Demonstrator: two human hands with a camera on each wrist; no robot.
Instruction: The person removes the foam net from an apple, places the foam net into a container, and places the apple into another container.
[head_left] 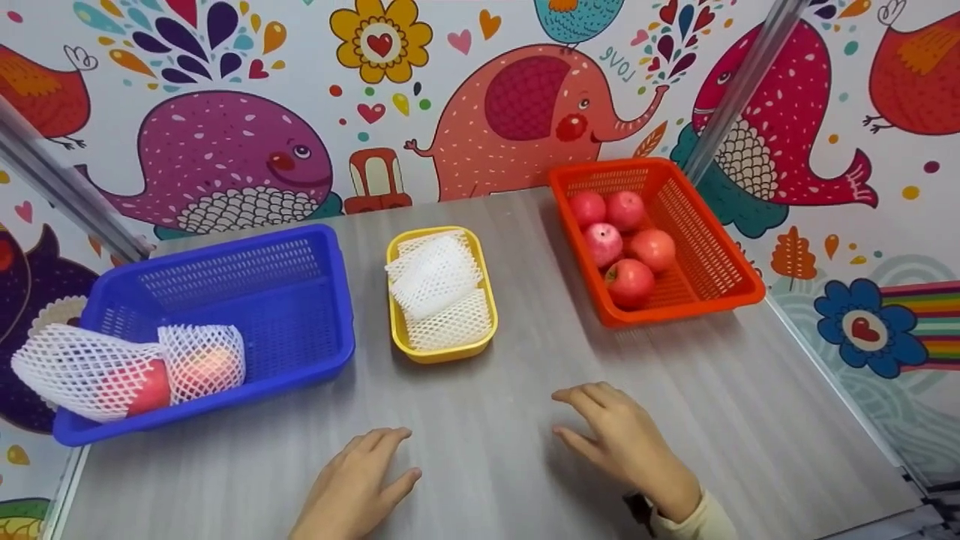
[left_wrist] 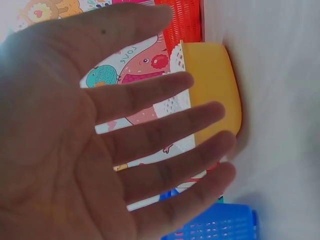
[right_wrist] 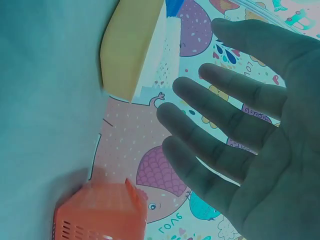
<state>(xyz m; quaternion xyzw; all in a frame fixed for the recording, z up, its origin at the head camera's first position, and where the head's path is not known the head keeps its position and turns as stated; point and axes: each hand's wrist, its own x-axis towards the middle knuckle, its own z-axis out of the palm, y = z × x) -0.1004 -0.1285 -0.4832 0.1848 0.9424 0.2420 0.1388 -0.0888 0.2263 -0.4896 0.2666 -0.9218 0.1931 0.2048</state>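
My left hand [head_left: 352, 484] hovers over the front of the table with its fingers spread and nothing in them. To its right, my right hand [head_left: 626, 442] is held with relaxed fingers, also holding nothing. Between and beyond them stands a small yellow basket [head_left: 442, 357] with white foam net sleeves [head_left: 435, 277] in it. At the right, an orange-red basket [head_left: 701, 304] holds several red apples [head_left: 630, 283]. In the blue basket [head_left: 300, 375] at the left lie two apples in foam nets [head_left: 206, 367], one net reaching over the basket's left rim.
The grey wood-grain table [head_left: 510, 480] carries all three baskets. A wall [head_left: 277, 45] printed with cartoon animals rises behind it. Metal posts [head_left: 742, 97] stand at the back corners, close to the outer baskets.
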